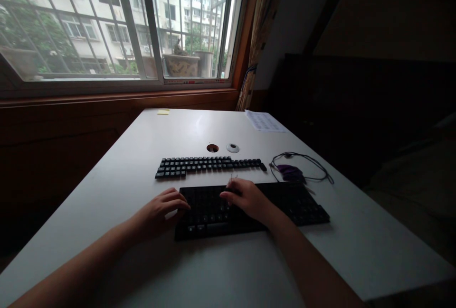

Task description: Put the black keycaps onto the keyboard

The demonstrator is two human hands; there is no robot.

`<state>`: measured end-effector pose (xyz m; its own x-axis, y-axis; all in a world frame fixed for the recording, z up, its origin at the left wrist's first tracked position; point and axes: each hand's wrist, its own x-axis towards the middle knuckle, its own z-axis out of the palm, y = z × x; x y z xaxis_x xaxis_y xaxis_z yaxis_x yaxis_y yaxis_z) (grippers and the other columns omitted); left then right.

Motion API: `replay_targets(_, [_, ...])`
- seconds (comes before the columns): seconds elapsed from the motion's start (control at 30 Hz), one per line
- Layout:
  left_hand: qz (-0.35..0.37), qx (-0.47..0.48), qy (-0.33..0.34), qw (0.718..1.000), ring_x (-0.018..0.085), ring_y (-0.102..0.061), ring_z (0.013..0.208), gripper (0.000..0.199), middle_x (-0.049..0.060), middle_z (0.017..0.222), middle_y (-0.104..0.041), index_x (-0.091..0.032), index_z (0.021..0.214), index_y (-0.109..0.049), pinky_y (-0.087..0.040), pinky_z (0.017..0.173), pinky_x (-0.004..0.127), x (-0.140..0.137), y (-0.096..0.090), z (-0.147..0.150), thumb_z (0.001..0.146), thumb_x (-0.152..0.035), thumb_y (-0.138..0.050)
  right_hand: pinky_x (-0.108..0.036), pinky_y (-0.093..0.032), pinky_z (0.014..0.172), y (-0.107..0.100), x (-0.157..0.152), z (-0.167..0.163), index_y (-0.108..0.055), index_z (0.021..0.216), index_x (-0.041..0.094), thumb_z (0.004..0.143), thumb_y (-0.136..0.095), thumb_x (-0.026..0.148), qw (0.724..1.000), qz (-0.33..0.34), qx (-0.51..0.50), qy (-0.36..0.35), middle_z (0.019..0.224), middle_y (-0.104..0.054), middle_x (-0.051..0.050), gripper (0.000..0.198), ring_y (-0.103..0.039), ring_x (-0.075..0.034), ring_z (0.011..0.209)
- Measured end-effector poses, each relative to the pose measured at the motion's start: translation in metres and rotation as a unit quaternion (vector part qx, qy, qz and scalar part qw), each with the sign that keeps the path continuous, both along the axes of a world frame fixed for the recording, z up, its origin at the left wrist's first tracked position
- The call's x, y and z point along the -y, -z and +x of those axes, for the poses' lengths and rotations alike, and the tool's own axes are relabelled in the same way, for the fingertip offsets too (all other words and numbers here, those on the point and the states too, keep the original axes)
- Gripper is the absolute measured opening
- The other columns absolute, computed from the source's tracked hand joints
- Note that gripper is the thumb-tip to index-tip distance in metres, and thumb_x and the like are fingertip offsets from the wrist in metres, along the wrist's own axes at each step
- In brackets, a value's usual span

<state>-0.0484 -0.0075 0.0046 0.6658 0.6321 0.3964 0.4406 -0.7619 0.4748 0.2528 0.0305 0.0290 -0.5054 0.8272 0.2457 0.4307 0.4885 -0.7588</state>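
Note:
A black keyboard (221, 227) lies in front of me, with keycaps at its lower left and bare dark areas elsewhere on its plate. My left hand (166, 206) grips the keyboard's left edge, its fingertips bent over the top. Above the middle of the keyboard, my right hand (245, 196) is closed in a pinch on a small keycap puller, whose thin wire ends (233, 176) stick up past the fingers. The rest of the puller is mostly hidden by the hand. Behind the keyboard, loose black keycaps (199, 163) stand in neat rows on the white table.
A coiled black cable (317, 161) and a dark purple cloth-like item (290, 172) lie right of the keycaps. Farther back are a cable hole (213, 148), its round cover (232, 147), printed paper (265, 121) and a yellow note (163, 112). A barred window stands beyond the table.

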Motion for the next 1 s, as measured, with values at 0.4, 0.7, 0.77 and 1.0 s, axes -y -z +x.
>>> replay_targets(0.4, [-0.009, 0.001, 0.002, 1.000, 0.018, -0.057, 0.090, 0.020, 0.006, 0.098, -0.065, -0.021, 0.106, -0.063, -0.050, 0.078, 0.032, -0.002, 0.003, -0.002, 0.092, -0.011, -0.053, -0.025, -0.041, 0.060, 0.017, -0.002, -0.003, -0.054, 0.078, 0.019, 0.092, -0.059, 0.044, 0.997, -0.067, -0.045, 0.021, 0.064, -0.061, 0.001, 0.029, -0.057, -0.014, 0.060])
replay_targets(0.7, [-0.008, 0.006, 0.002, 1.000, 0.018, -0.057, 0.091, 0.020, 0.007, 0.098, -0.065, -0.021, 0.106, -0.063, -0.050, 0.079, 0.032, -0.002, 0.004, -0.001, 0.092, -0.011, -0.053, -0.025, -0.040, 0.058, 0.014, 0.001, -0.007, -0.053, 0.079, 0.019, 0.092, -0.058, 0.042, 0.994, -0.073, -0.060, 0.052, 0.061, -0.058, 0.003, 0.026, -0.054, -0.013, 0.057])
replay_targets(0.77, [-0.004, 0.004, 0.001, 1.000, 0.018, -0.057, 0.091, 0.021, 0.007, 0.098, -0.065, -0.021, 0.107, -0.063, -0.050, 0.079, 0.032, -0.002, 0.005, -0.001, 0.092, -0.011, -0.053, -0.025, -0.040, 0.058, 0.013, 0.002, -0.006, -0.054, 0.079, 0.019, 0.092, -0.059, 0.043, 0.993, -0.074, -0.072, 0.055, 0.060, -0.058, 0.003, 0.028, -0.054, -0.013, 0.056])
replay_targets(1.0, [0.000, 0.022, -0.025, 0.999, 0.017, -0.060, 0.093, 0.020, 0.007, 0.101, -0.063, -0.021, 0.110, -0.062, -0.051, 0.081, 0.031, 0.000, 0.006, 0.000, 0.093, -0.013, -0.054, -0.026, -0.044, 0.059, 0.014, 0.004, -0.009, -0.056, 0.080, 0.019, 0.088, -0.064, 0.048, 0.972, -0.124, -0.188, 0.073, 0.063, -0.061, 0.002, 0.031, -0.058, -0.013, 0.057])
